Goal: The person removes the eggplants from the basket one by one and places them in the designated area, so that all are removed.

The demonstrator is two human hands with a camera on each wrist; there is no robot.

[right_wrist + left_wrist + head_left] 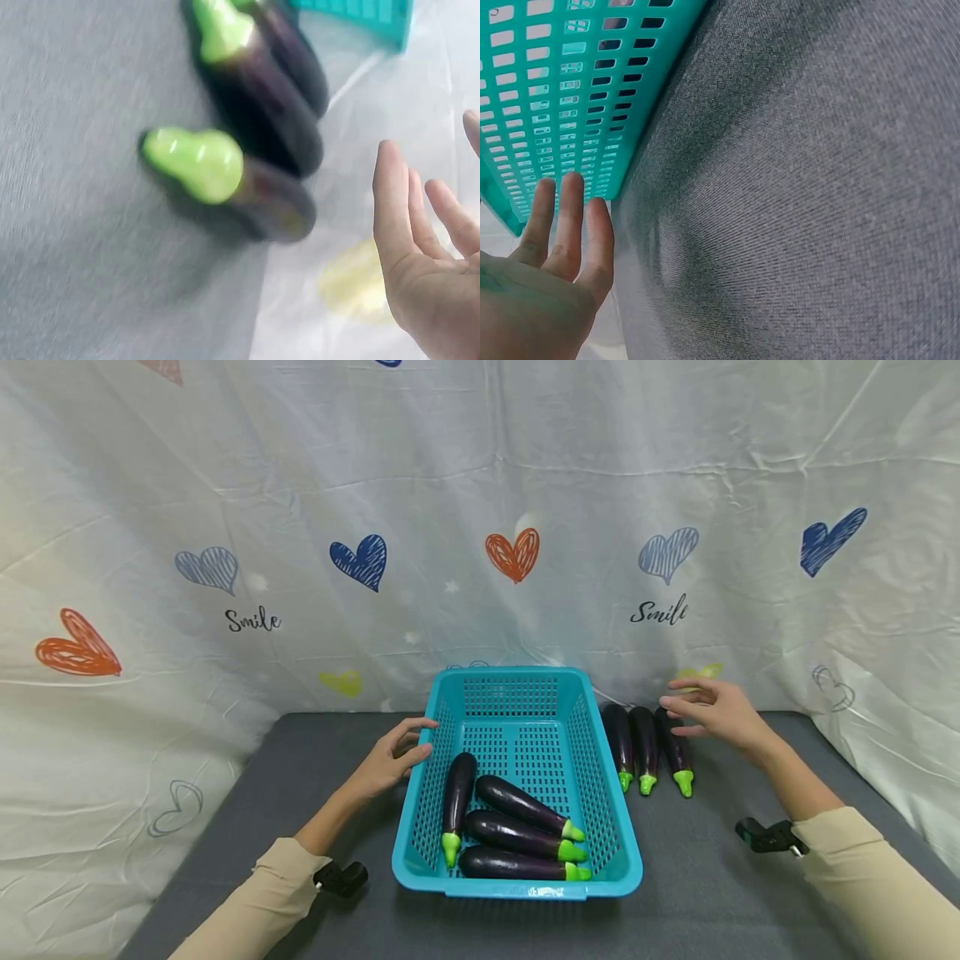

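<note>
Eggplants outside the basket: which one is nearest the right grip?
The rightmost eggplant: the right grip overlaps its far end in the head view, while the other two lie closer to the basket.

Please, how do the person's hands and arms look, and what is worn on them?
The left hand and right hand are bare, without gloves. The left sleeve and right sleeve are plain beige. A small black device shows near the left sleeve's end, another black device near the right's.

At lower centre, four eggplants are contained in a blue basket on a grey worktop; the left hand is held at the basket's left rim. At centre right, three more eggplants are lined up, the rightmost partly covered by the right hand.
</note>
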